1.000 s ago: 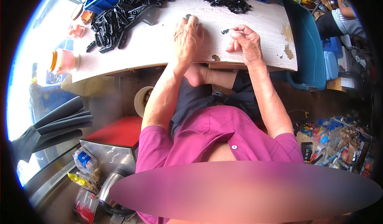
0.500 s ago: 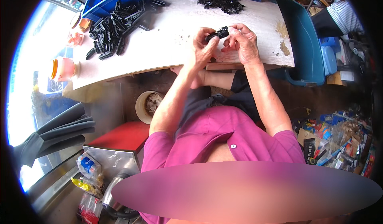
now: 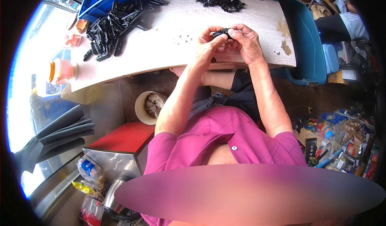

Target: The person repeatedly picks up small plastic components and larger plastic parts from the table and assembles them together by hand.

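Observation:
Above the front edge of the pale wood-grain table (image 3: 161,45), both my hands meet on a small black plastic part (image 3: 222,33). My left hand (image 3: 209,45) is closed, thumb and fingers pinching the part from the left. My right hand (image 3: 248,45) pinches its right end between thumb and forefinger. The fingers cover much of the part, so its exact kind does not show. A heap of long black plastic pieces (image 3: 106,35) lies at the table's left. Farther back is a pile of tiny black parts (image 3: 219,1).
Blue bins (image 3: 120,3) stand along the back. A teal tub (image 3: 307,45) is against the table's right end. On the left is a jar with an orange lid (image 3: 60,71). Below stand a waste bucket (image 3: 141,107) and a red-topped cabinet (image 3: 120,137). Another person's striped sleeve (image 3: 354,25) shows far right.
My right fingers have closed in on the black part, and both hands are nearer together. The part has turned slightly in my grip. The whole view has shifted a little.

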`<state>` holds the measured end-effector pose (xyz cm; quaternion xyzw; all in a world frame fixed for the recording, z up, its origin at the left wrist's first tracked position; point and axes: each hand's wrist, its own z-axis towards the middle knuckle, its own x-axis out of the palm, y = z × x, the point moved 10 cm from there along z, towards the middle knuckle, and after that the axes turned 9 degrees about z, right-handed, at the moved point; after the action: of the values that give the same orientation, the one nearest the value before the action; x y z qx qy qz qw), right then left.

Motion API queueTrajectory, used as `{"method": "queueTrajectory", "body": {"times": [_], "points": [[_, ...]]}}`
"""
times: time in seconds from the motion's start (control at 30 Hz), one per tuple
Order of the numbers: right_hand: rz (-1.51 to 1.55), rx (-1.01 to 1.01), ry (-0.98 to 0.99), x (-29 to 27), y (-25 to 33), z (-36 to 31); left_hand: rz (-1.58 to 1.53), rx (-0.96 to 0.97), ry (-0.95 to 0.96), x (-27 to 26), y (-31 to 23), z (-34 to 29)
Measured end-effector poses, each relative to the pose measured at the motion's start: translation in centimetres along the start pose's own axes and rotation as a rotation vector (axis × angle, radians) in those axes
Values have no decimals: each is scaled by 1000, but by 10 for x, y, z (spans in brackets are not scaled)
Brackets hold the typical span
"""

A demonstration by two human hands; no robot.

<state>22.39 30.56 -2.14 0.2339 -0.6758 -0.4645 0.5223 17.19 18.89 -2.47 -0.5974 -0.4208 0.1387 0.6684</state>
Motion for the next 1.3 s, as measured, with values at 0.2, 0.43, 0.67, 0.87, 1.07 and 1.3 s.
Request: {"method": "queueTrajectory", "body": {"times": [0.2, 0.43, 0.67, 0.87, 1.07, 1.3], "points": [[-6, 5, -22, 1, 1, 1, -55, -156, -89, -4, 2, -1], [-94, 5, -2, 1, -2, 0, -108, -192, -125, -6, 12, 4], [-204, 21, -65, 7, 3, 1, -228, -171, -183, -15, 14, 4], [-268, 76, -59, 12, -7, 2, -237, -124, -181, -19, 14, 4], [-273, -8, -137, 2, -8, 1, -155, -151, -118, -11, 16, 0], [22, 42, -194, 3, 4, -6, 878, 511, -505, -68, -55, 50]]}}
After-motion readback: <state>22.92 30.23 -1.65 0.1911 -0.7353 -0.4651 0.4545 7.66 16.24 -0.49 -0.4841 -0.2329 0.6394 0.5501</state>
